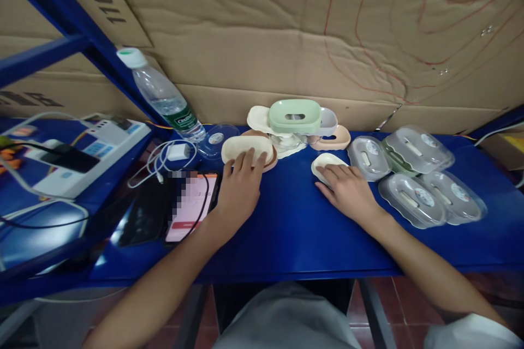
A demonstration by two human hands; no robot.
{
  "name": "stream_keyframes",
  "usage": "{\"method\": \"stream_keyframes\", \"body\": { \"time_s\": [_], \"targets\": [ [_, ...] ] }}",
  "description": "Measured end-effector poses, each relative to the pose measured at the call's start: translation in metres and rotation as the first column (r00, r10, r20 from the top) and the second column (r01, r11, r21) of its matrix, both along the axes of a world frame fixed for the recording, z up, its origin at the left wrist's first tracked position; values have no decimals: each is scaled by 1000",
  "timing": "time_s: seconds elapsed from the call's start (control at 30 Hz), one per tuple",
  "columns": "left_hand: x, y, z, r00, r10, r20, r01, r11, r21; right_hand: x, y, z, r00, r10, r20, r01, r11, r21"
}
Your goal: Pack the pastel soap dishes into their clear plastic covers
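Observation:
My left hand rests with spread fingers on a cream oval dish, which lies over brown pieces. My right hand has its fingers laid on a smaller cream dish on the blue table. Between and behind the hands a green oval tray sits on a pile with cream, grey and peach pieces. To the right stand several clear-lidded dishes with round stickers. What lies beneath my fingers is hidden.
At the left of the blue table are a water bottle, a clear round lid, a white charger with cable, a phone and a power strip. Cardboard stands behind.

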State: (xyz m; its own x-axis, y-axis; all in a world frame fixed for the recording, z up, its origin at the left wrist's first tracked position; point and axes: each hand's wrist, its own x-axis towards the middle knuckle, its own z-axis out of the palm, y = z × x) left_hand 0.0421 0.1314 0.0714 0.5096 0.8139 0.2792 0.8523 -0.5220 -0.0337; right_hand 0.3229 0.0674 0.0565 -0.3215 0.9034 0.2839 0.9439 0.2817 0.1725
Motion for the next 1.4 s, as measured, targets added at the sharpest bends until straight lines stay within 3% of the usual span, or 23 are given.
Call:
{"method": "stream_keyframes", "body": {
  "time_s": [0.23,0.43,0.5,0.6,0.7,0.8,1.0,1.13,1.23,1.4],
  "targets": [
    [-1,0,8,998,-7,-69,3,998,-58,2,0,0,1000,-13,21,13,999,-30],
    [-6,-3,10,997,-61,46,57,994,88,4,1,-3,1000,-21,-9,21,998,-51],
    [-8,-8,12,987,-128,101,110,979,172,5,2,-4,997,-34,-71,28,996,-88],
    [-3,-22,12,918,-393,58,374,904,205,7,2,-5,972,-26,-232,-3,992,-124],
    [12,-39,8,740,-669,-67,672,731,115,9,2,-1,931,-4,-364,-23,997,-71],
    [24,-49,-1,650,-754,-93,758,651,25,10,2,4,906,40,-422,-52,998,-19],
    [15,-51,-4,681,-728,-76,732,681,34,7,2,4,897,170,-408,-209,976,-53],
    [5,-49,-8,817,-577,31,573,816,82,1,-2,6,855,246,-457,-297,954,-42],
    [3,-47,-17,871,-461,168,462,886,34,-5,-8,11,814,308,-493,-372,928,-35],
    [-4,-43,-23,856,-438,273,474,877,-79,-15,-17,16,770,422,-478,-521,849,-90]
  ]
}}
